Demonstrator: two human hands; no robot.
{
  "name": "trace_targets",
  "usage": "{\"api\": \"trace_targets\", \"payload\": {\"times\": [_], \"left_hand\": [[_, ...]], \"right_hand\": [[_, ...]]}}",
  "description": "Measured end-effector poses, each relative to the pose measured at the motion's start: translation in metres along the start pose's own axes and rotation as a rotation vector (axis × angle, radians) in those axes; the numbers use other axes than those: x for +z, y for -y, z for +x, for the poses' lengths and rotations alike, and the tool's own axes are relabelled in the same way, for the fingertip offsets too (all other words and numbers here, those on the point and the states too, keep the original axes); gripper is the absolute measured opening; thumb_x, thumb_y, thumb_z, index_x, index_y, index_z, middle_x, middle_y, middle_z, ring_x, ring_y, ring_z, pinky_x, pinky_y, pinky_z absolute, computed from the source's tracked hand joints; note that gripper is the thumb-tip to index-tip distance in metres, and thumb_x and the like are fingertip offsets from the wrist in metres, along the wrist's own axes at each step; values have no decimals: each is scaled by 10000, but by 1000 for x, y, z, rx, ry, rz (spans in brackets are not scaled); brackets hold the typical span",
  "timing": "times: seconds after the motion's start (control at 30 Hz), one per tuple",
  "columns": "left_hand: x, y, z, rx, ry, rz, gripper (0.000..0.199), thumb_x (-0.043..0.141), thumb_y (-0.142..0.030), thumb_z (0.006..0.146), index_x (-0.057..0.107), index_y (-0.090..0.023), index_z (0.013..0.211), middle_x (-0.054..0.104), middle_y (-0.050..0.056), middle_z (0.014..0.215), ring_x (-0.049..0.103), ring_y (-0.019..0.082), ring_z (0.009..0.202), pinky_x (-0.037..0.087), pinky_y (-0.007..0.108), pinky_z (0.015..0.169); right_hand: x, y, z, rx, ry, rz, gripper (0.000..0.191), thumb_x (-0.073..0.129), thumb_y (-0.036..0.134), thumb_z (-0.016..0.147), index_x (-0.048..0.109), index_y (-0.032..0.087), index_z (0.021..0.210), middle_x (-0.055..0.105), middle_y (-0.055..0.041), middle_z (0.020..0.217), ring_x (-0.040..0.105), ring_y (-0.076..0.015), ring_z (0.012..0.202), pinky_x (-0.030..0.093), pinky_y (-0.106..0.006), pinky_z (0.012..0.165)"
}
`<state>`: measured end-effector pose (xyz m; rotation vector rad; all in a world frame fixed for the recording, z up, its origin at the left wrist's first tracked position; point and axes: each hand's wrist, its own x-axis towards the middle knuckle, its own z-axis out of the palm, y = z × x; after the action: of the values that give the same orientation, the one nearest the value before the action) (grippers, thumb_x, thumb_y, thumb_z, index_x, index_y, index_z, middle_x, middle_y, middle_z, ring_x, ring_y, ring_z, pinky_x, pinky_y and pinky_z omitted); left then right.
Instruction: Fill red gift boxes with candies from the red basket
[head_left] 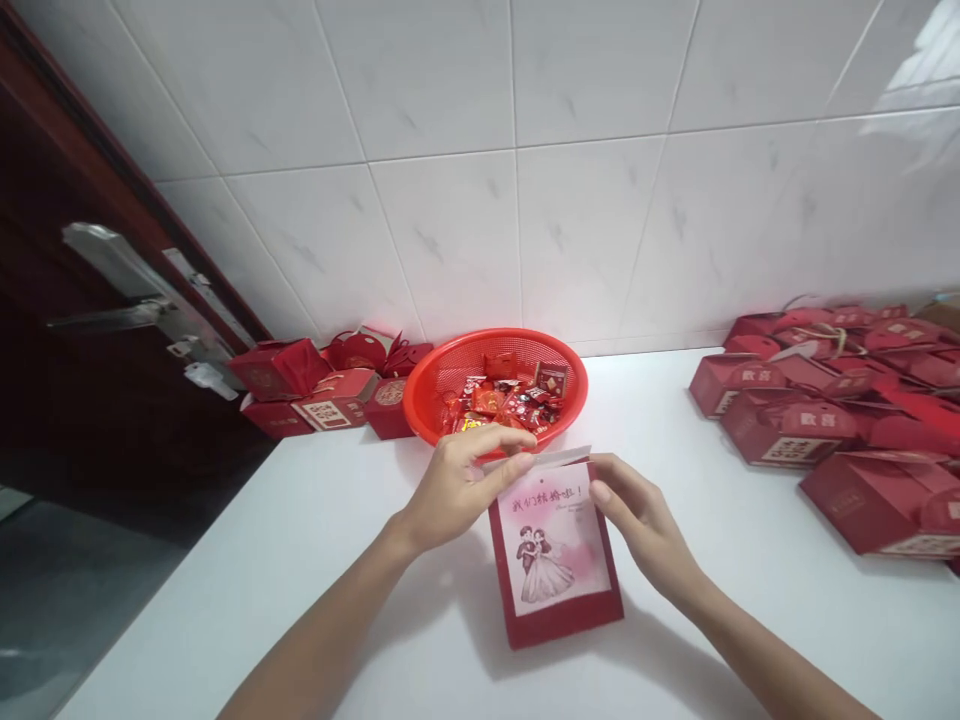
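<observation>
Looks bright and mostly even over the white surface (300,530), glares off the tiled wall (442,80) at upper right, throws soft shadows beside the red printed packet (559,545), darkens at the door (45,250), and stretches and softens the boxes (892,500) toward the right edge.

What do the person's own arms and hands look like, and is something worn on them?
The left hand and right hand are both ungloved, with no rings visible. The wrists show no watch or bracelet. The left forearm and right forearm look slender and bare; no sleeve shows before the picture's lower edge cuts them off.
</observation>
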<state>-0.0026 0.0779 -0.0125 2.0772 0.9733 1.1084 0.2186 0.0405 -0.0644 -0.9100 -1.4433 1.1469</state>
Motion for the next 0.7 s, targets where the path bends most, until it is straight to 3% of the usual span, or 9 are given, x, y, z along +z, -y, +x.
{"api": "trace_targets", "payload": {"times": [0.17, 0.37, 0.47, 0.6, 0.67, 0.7], "left_hand": [[21, 3, 12, -95, -38, -193, 213, 694, -328, 889, 728, -207, 1061, 692, 5, 801, 657, 150, 767, 551, 256, 734], [29, 9, 17, -102, -33, -241, 152, 667, -320, 897, 716, -189, 956, 718, 36, 878, 671, 166, 800, 564, 269, 739], [32, 15, 17, 22, -154, -76, 101, 637, -259, 928, 713, -201, 963, 702, 43, 943, 671, 177, 902, 561, 304, 838], [47, 11, 7, 313, -383, 216, 158, 621, -113, 901, 694, -211, 1001, 611, 75, 1129, 621, 202, 1079, 532, 361, 948], [65, 7, -9, 469, -317, 208, 212, 583, -55, 877, 670, -205, 998, 602, 87, 1121, 622, 203, 1062, 548, 349, 900], [78, 7, -20, 538, -200, 156, 233, 555, -41, 869, 660, -198, 1005, 621, 84, 1061, 631, 199, 1028, 555, 335, 869]], "right_hand": [[13, 10, 10, 125, -145, 186, 355, 613, 540, 928, 606, 193, 855, 600, 12, 745, 556, -128, 647, 461, -229, 588], [12, 4, 25, 57, -153, 161, 467, 616, 599, 896, 539, 177, 711, 537, 19, 656, 477, -107, 583, 405, -227, 547], [5, 8, 37, 54, -103, 111, 458, 627, 580, 892, 577, 167, 703, 568, 1, 695, 507, -117, 620, 413, -234, 570], [-6, 17, 55, 117, -15, 96, 437, 665, 573, 857, 652, 156, 725, 619, -15, 731, 554, -138, 668, 442, -251, 620], [-9, 19, 62, 152, -1, 104, 436, 680, 583, 836, 670, 159, 736, 638, -17, 728, 571, -149, 681, 454, -263, 638], [-10, 19, 65, 169, 3, 110, 439, 689, 589, 824, 673, 160, 734, 647, -20, 728, 581, -157, 689, 461, -268, 645]]}}
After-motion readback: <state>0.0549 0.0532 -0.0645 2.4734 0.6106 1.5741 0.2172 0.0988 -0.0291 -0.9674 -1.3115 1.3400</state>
